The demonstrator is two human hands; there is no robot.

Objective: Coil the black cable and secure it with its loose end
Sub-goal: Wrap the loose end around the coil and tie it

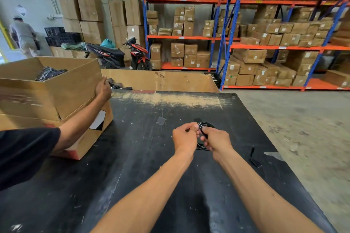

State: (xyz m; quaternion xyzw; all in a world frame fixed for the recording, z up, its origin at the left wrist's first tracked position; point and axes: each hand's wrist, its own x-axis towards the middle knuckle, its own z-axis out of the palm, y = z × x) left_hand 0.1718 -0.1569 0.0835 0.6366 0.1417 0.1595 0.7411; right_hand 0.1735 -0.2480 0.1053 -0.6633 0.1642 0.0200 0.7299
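The black cable (206,126) is wound into a small coil held just above the black table (144,157). My left hand (184,138) pinches the coil's upper left side between thumb and fingers. My right hand (216,140) grips the coil's right side, its fingers wrapped over the strands. Loops stick out above both hands and a bit shows below them (201,147). The hands hide the middle of the coil, and I cannot make out the loose end.
Another person's arm (83,113) reaches from the left, hand on an open cardboard box (51,89) holding dark bundles. A longer cardboard box (161,80) stands behind the table. Small black scraps (254,159) lie at the table's right edge. Shelves of cartons and a motorbike stand behind.
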